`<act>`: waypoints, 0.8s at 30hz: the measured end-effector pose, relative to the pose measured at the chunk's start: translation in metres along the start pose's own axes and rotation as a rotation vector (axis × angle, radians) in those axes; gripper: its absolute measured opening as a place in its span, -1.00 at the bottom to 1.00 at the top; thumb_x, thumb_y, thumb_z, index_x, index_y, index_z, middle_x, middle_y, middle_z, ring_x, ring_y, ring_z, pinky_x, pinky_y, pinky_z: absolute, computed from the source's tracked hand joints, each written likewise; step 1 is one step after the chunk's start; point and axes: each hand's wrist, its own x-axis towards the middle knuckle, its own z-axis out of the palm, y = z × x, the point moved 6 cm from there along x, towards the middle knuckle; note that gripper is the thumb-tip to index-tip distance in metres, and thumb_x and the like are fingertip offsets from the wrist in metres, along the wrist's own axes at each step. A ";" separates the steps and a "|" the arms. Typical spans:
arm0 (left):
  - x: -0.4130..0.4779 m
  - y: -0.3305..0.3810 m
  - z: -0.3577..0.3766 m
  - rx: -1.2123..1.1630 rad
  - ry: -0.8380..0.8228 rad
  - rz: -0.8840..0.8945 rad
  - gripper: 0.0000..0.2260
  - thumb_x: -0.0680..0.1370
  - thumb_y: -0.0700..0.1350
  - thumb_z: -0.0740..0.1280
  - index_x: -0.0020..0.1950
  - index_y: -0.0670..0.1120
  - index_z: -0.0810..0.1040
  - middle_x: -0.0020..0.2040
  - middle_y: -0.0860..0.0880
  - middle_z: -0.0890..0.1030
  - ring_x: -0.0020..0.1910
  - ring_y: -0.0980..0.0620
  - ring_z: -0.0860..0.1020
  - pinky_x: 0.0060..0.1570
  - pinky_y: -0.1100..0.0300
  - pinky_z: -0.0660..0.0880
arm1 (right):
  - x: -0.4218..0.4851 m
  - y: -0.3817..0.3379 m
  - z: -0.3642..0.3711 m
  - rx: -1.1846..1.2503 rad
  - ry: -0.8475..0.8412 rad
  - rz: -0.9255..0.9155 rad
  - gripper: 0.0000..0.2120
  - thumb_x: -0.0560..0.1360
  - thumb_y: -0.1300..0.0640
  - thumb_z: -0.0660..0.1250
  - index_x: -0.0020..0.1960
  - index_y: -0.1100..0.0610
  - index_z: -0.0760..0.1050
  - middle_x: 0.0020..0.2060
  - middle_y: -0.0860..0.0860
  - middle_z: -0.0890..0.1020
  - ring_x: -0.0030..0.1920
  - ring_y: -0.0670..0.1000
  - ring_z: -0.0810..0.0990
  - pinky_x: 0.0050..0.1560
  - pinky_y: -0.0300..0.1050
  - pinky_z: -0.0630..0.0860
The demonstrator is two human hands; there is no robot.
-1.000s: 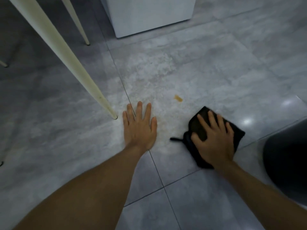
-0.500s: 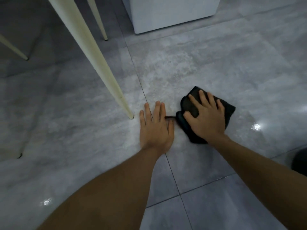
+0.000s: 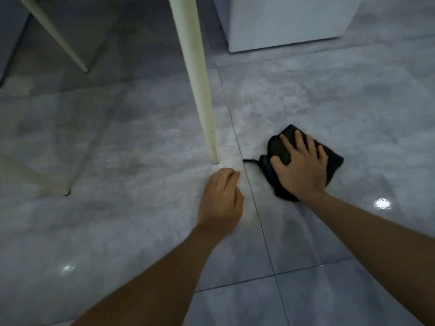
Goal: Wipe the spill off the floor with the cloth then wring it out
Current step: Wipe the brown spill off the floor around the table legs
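Surface: grey stone-look tiled floor (image 3: pixel 131 128), glossy, with thin dark grout lines crossing near the lower centre.
Sheen: wet streak on the tile below the cloth; bright light reflections at right and lower left.
Cloth: black cloth (image 3: pixel 334 162) lying flat on the floor, right of the long grout line, a thin dark loop trailing from its left edge.
Furniture legs: cream tapered leg (image 3: pixel 200 90) standing on the floor just left of the grout line; further cream legs at upper left and left edge.
Cabinet: white cabinet base (image 3: pixel 287 22) resting on the floor, upper right.
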 end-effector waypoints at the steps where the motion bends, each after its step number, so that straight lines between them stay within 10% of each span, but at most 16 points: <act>1: -0.011 -0.012 -0.011 0.077 0.026 -0.032 -0.64 0.62 -0.15 0.21 0.39 -0.21 0.51 0.32 -0.15 0.51 0.35 -0.13 0.43 0.39 -0.06 0.36 | 0.010 -0.010 0.003 0.004 -0.004 0.038 -0.30 0.50 -0.36 -0.01 0.59 -0.17 0.22 0.64 0.01 0.16 0.62 0.14 0.07 0.59 0.21 -0.02; 12: -0.067 -0.068 -0.042 0.427 -0.026 -0.276 -0.51 0.70 0.08 -0.04 0.64 0.06 0.13 0.64 -0.02 0.16 0.62 -0.24 0.02 0.56 -0.22 -0.01 | -0.151 -0.060 0.018 0.032 -0.018 -0.396 -0.36 0.52 -0.26 0.17 0.56 -0.08 0.35 0.60 0.06 0.26 0.59 0.17 0.21 0.55 0.24 0.12; 18: -0.068 -0.077 -0.057 0.113 0.070 -0.280 -0.49 0.61 -0.20 0.02 0.58 -0.21 0.26 0.58 -0.16 0.30 0.58 -0.17 0.20 0.57 -0.08 0.11 | -0.104 -0.130 0.030 0.081 -0.011 -0.120 -0.33 0.53 -0.29 0.09 0.59 -0.08 0.28 0.61 0.10 0.23 0.62 0.20 0.11 0.58 0.24 -0.01; 21: -0.081 -0.096 -0.071 0.016 0.084 -0.364 -0.46 0.55 -0.35 0.17 0.56 -0.24 0.28 0.54 -0.23 0.33 0.55 -0.18 0.26 0.54 0.16 0.06 | -0.148 -0.160 0.035 0.067 -0.022 -0.372 -0.36 0.53 -0.25 0.16 0.56 -0.06 0.33 0.59 0.10 0.28 0.60 0.21 0.18 0.56 0.25 0.07; 24: -0.103 -0.111 -0.086 0.286 0.085 -0.377 -0.56 0.66 -0.13 0.16 0.56 -0.14 0.32 0.55 -0.16 0.36 0.57 -0.25 0.20 0.55 -0.06 0.09 | -0.193 -0.156 0.038 0.069 -0.079 -0.674 -0.38 0.55 -0.27 0.19 0.56 -0.08 0.34 0.61 0.05 0.25 0.62 0.17 0.15 0.56 0.26 0.11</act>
